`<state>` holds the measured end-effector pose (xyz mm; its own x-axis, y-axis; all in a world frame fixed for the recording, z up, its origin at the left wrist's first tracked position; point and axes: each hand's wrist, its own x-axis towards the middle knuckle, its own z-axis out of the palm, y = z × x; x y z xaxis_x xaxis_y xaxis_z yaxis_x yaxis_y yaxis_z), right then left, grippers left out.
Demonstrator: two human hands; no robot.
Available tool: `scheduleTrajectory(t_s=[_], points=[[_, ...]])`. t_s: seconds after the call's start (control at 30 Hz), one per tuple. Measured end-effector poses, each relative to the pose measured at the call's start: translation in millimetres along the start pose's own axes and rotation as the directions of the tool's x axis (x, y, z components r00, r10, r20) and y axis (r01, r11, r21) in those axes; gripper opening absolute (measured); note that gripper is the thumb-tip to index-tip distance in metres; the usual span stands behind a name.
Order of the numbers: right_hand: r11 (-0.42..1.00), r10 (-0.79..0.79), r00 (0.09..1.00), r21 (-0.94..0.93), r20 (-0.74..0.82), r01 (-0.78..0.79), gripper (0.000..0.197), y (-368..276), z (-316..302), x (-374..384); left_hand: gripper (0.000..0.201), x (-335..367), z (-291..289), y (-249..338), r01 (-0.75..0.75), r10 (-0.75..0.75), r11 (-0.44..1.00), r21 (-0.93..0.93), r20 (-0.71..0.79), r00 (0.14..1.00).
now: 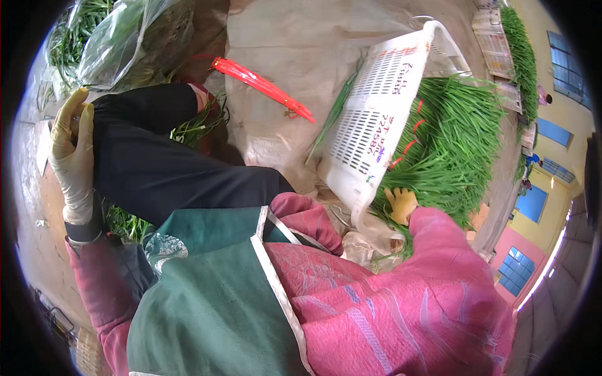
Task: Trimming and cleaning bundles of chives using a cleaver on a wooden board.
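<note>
My right hand [401, 205], in a yellowish glove, lies with spread fingers against long green leafy stalks [464, 138], which look like garlic chives. Those stalks fill a white slatted plastic basket [357, 135] that leans at my right, and red ties [416, 125] band several bundles inside it. My left hand [74, 147], in a pale thin glove, is raised beside my dark-trousered leg [182, 169]. Its fingers point up with the thumb apart, and I see nothing held in it.
A bunch of red ties [263, 89] lies on the pale ground sheet [276, 37] ahead. A clear plastic bag [125, 50] with greens stands at the far left. Loose stalks [338, 106] lie along the basket's left side. Other filled baskets [495, 47] line the far right.
</note>
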<state>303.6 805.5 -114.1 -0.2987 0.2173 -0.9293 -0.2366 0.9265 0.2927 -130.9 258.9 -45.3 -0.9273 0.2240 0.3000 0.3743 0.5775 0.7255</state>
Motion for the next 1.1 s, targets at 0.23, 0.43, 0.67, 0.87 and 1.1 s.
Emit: scheduleTrajectory(t_s=[0.23,0.43,0.67,0.87,1.1], points=[[0.994,0.043,0.993,-0.108,0.11,-0.031,0.078,-3,16,44,0.031,3,-4,-3,0.093,-0.093,0.994,-0.057,-0.008,0.996],[0.873,0.318,0.926,0.443,-0.204,-0.202,0.047,85,-211,41,0.029,-3,-22,0,0.096,-0.1,0.993,-0.072,-0.049,0.994],[0.428,0.347,0.391,0.515,-0.853,0.743,0.026,28,-270,195,0.026,4,-65,16,0.289,-0.316,0.94,-0.184,-0.141,0.938],[0.955,-0.012,0.956,0.281,-0.294,0.098,0.027,-115,-132,289,0.033,-23,-100,-20,0.419,-0.409,0.908,0.014,-0.191,0.892],[0.515,0.684,0.725,0.758,-0.082,-0.4,0.02,-118,-59,357,0.029,-15,-65,-38,0.511,-0.523,0.852,-0.116,-0.206,0.827]])
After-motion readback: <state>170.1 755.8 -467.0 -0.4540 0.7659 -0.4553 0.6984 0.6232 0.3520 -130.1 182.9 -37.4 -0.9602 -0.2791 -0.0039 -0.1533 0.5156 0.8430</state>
